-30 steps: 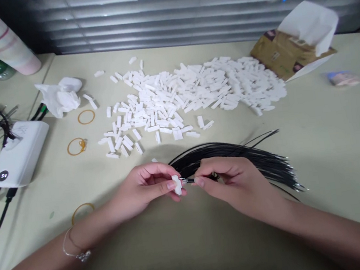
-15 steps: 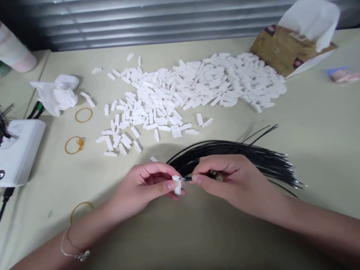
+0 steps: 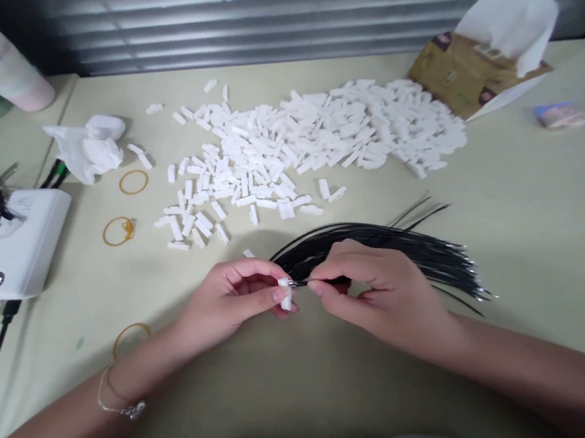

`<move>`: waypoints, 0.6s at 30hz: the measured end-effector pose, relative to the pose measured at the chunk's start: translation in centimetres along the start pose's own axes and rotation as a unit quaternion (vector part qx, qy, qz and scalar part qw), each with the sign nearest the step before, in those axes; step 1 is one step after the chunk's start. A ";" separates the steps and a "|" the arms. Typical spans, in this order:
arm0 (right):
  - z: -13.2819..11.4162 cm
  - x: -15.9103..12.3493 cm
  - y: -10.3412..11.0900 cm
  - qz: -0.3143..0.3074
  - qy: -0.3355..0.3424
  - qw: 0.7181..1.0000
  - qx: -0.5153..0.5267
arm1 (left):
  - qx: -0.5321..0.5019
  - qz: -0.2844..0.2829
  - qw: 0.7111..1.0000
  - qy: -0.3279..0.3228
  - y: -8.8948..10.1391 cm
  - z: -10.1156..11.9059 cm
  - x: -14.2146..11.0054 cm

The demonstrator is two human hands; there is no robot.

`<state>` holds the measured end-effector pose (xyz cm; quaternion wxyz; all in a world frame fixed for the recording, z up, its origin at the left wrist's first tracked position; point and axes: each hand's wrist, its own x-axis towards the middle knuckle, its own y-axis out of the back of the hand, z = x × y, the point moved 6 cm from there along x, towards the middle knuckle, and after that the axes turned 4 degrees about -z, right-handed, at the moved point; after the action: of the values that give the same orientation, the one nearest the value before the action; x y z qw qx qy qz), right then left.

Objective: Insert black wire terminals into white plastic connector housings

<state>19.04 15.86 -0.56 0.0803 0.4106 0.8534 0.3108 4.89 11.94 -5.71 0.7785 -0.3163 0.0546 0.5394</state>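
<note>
ok so my L hand (image 3: pixel 228 299) has a small white piece (image 3: pixel 285 295) pinched btwn thumb & fingers, R hand (image 3: pixel 373 280) is clenched on a thin blk wire (image 3: pixel 301 284), metal end right at the piece, can't tell if it's in. Both r over the surface (image 3: pixel 540 215), wire bundle (image 3: pixel 442 253) just behind R, white pile (image 3: pixel 313 130) farther back, wht pwr bank (image 3: pixel 20 244) way off left

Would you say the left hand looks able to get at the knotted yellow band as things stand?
Probably yes: nothing covers the knotted yellow band or stands between it and the left hand, though that hand is pinching a white piece.
</note>
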 end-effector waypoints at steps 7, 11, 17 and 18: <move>-0.2 0.1 -0.2 -0.003 0.006 1.000 -0.004 | -0.004 0.003 1.000 0.000 0.1 -0.1 0.0; 0.0 0.2 -0.3 -0.011 -0.011 1.000 0.009 | -0.005 0.002 1.000 -0.006 0.1 -0.1 0.0; 0.4 0.5 -0.4 -0.040 -0.060 0.997 0.032 | -0.002 -0.002 1.000 -0.010 0.1 -0.2 0.2; 0.4 0.5 -0.4 -0.045 -0.068 0.996 0.036 | 0.000 -0.003 1.000 -0.010 0.1 -0.1 0.2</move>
<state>18.61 16.28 -1.05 0.1369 0.3947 0.8743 0.2472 4.94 12.03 -5.93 0.7808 -0.3109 0.0457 0.5401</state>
